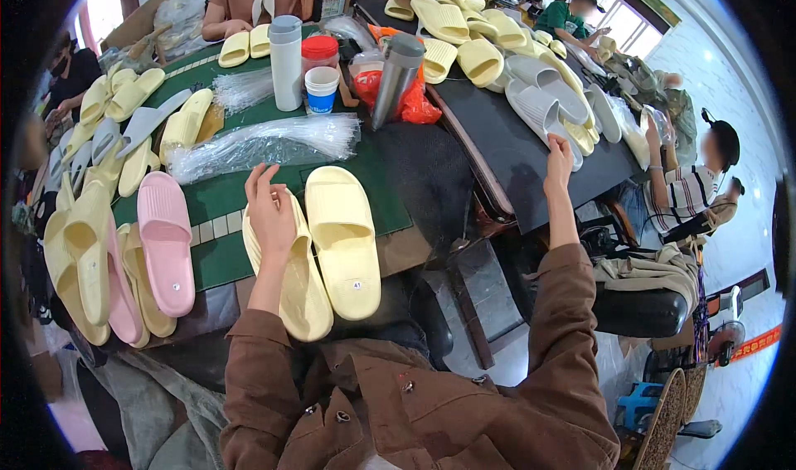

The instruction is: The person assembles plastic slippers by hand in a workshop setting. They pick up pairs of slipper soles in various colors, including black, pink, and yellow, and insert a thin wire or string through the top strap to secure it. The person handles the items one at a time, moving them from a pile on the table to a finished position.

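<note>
Two pale yellow slippers lie side by side at the near edge of the green-topped table. My left hand point(274, 221) rests over the left yellow slipper point(305, 300), fingers stretched out and covering part of its strap. To its right lies the other yellow slipper point(347, 254), with a small white sticker on its heel. Out to the right, my right hand point(560, 162) pinches the near end of a grey slipper point(535, 109) on the dark table. Beyond my left hand is a bundle of clear plastic strips point(274, 142) in a clear bag.
Pink slippers point(166, 242) and more yellow and grey pairs crowd the left. A white tumbler point(286, 64), a paper cup point(322, 90), a red-lidded jar point(320, 51) and a steel flask point(398, 80) stand mid-table. A slipper heap point(464, 31) covers the back right. Several people sit around.
</note>
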{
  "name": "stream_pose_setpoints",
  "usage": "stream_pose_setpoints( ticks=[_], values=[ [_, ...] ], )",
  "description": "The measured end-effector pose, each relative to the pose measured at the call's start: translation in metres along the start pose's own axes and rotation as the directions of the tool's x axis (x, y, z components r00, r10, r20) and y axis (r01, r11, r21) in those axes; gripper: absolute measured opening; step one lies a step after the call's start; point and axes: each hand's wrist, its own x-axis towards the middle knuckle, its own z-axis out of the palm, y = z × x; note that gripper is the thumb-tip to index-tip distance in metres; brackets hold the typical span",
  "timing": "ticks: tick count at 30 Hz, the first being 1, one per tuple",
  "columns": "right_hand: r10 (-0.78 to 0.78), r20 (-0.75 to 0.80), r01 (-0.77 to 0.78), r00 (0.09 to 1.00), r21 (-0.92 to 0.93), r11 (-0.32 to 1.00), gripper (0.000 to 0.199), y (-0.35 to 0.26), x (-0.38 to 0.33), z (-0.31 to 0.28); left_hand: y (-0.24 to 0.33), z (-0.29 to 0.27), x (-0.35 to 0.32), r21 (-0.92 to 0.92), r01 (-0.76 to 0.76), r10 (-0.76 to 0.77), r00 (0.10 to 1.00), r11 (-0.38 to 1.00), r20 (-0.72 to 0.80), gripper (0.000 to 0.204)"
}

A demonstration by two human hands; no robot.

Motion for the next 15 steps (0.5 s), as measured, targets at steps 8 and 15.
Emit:
stream_pose_setpoints(
  ticks=[8,15],
  values=[
    [-0.321,0.181,0.368,0.93,-0.506,0.78,0.026,0.036,0.066,0.006,0.0,0.003,-0.001,-0.056,-0.039,0.039,0.999,0.998,-0.006,0.026],
    [0.015,0.318,0.174,0.948,-0.557,0.812,0.025,-0.007,0.039,0.024,-0.003,-0.003,-0.002,-0.019,-0.043,0.042,0.999,0.999,-0.014,0.024]
  ],
)
